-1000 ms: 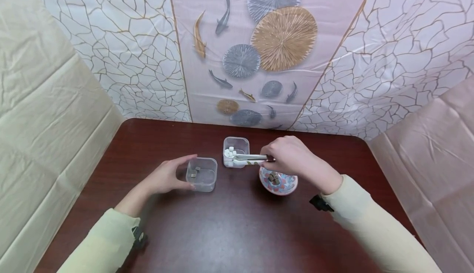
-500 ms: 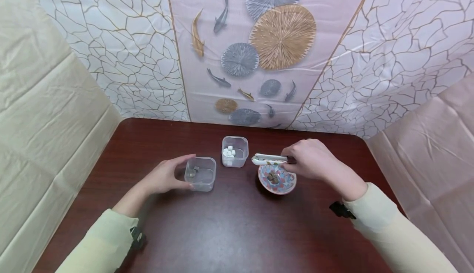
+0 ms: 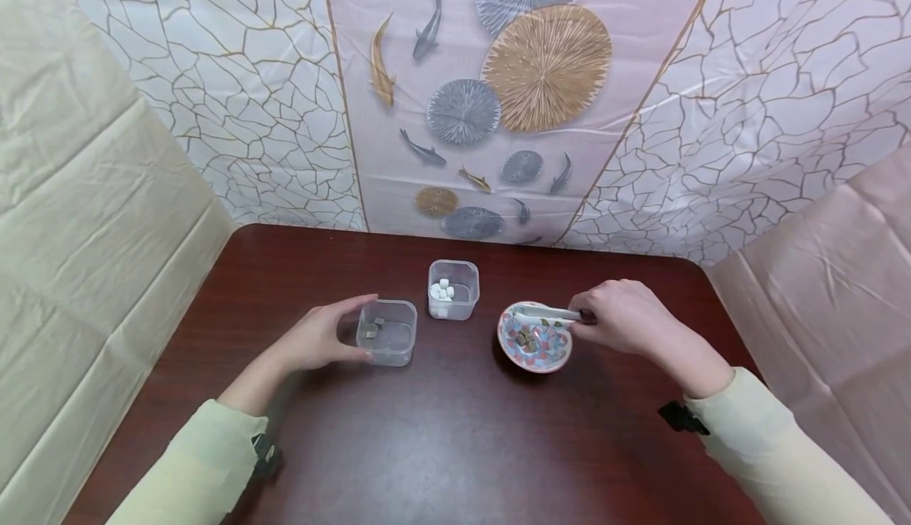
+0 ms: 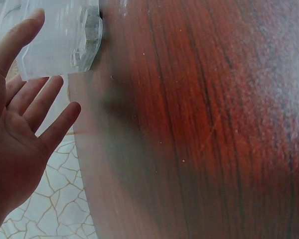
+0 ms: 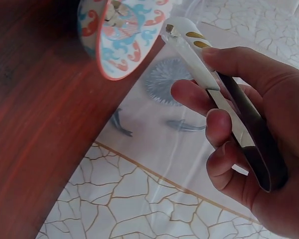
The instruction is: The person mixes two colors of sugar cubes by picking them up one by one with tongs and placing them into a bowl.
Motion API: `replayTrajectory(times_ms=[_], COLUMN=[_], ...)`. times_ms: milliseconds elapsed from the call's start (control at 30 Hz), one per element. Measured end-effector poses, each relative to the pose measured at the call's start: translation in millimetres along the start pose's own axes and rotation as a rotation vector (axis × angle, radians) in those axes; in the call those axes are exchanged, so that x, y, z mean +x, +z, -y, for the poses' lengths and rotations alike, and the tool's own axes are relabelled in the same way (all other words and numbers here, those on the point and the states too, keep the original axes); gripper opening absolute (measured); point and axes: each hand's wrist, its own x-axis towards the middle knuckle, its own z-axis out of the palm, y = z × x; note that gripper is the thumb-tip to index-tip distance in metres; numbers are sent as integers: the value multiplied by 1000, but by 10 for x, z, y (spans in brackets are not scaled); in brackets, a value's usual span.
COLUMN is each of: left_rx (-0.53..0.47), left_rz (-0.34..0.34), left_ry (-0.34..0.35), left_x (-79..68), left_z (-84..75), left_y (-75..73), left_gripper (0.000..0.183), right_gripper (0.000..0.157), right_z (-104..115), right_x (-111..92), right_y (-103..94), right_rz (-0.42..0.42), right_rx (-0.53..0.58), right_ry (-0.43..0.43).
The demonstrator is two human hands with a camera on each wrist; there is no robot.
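Note:
My left hand (image 3: 319,338) spans the left side of a clear plastic container (image 3: 395,337), thumb at the near wall and forefinger at the far wall. Several small grey-brown cubes (image 3: 374,329) lie in it; the left wrist view shows the other fingers fairly straight. My right hand (image 3: 626,318) grips small tongs (image 5: 197,62) with white arms and dark handles. Their tips are over the patterned bowl (image 3: 548,357), near its far rim. A small brownish patch shows at the tips; I cannot tell if it is a held cube. Brown cubes (image 3: 526,341) lie in the bowl.
A second clear container (image 3: 466,304) with several white cubes (image 3: 443,289) stands between the other container and the bowl, farther back. The dark red wooden table (image 3: 441,430) ends at a patterned cloth wall (image 3: 398,201) behind, with plain cloth walls at both sides.
The right hand has drawn the tongs from the white-cube container rightward and toward me, to over the bowl. The left hand and its container have stayed in place.

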Motion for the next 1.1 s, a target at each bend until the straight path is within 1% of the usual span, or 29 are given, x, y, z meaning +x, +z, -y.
replayTrajectory(times_ms=[167, 367, 500, 700, 833, 1000, 1100], left_rx=[3, -4, -11, -26, -22, -19, -17], left_rz=[-1, 0, 5, 2, 0, 3, 5], left_ry=[6, 2, -3, -1, -3, -2, -5], left_x=[1, 0, 1, 1, -4, -6, -4], left_z=[8, 16, 14, -2, -6, 1, 2], left_y=[1, 5, 10, 1, -5, -2, -2], left_gripper=[93, 94, 94, 94, 94, 95, 95], right_gripper=[21, 23, 26, 31, 30, 29, 24], right_z=[-21, -27, -42, -62, -61, -36, 7], right_x=[-25, -24, -22, -43, -46, -26, 3], right_y=[64, 160, 178, 120, 99, 93, 82], right_rz=[11, 18, 33, 60, 69, 50, 40], right_rx=[1, -24, -58, -99, -91, -59, -28], right_ry=[4, -11, 16, 63, 74, 65, 54])
